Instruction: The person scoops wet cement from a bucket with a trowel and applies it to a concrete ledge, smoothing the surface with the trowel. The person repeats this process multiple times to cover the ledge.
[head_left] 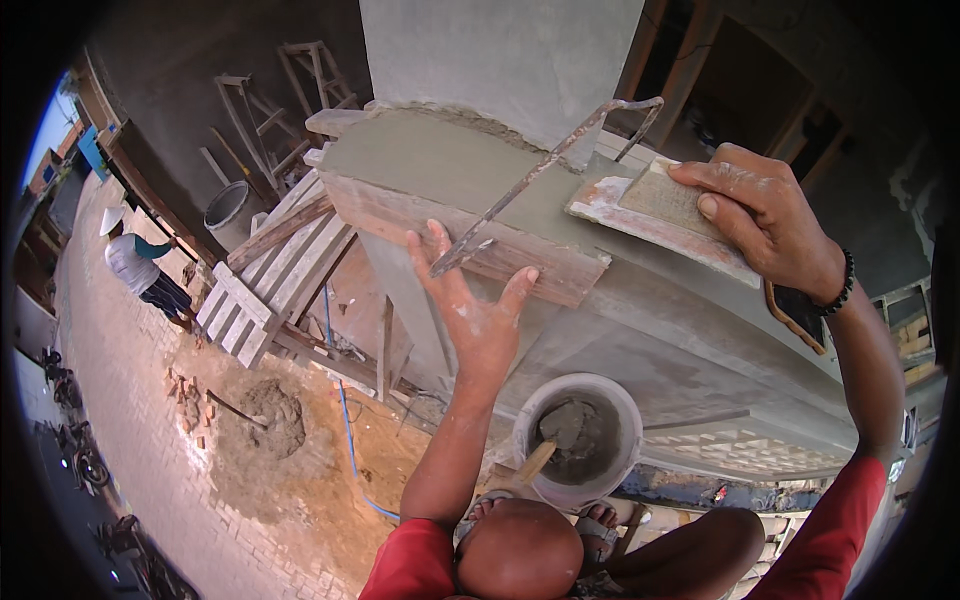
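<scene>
My right hand (765,215) grips a wooden float (675,205) by its upper block, thumb and fingers closed on it. The float's paint-flecked board lies over the right part of a ledge of smooth wet grey mortar (430,150). A wooden form board (540,255) runs along the ledge's front edge. Over the ledge reaches a bent metal rod clamp (545,165), its lower end against the board. My left hand (470,310) has its fingers spread at the board's face, beside the rod's end. Whether it touches the rod I cannot tell.
Below me, a white bucket (637,430) of mortar holds a wooden-handled tool (538,460). A slatted wooden stand (285,270) is at left. A mortar heap (275,415), blue hose (348,430) and brick pieces (190,400) lie lower. Another person (140,260) stands far left. A column (490,60) rises behind.
</scene>
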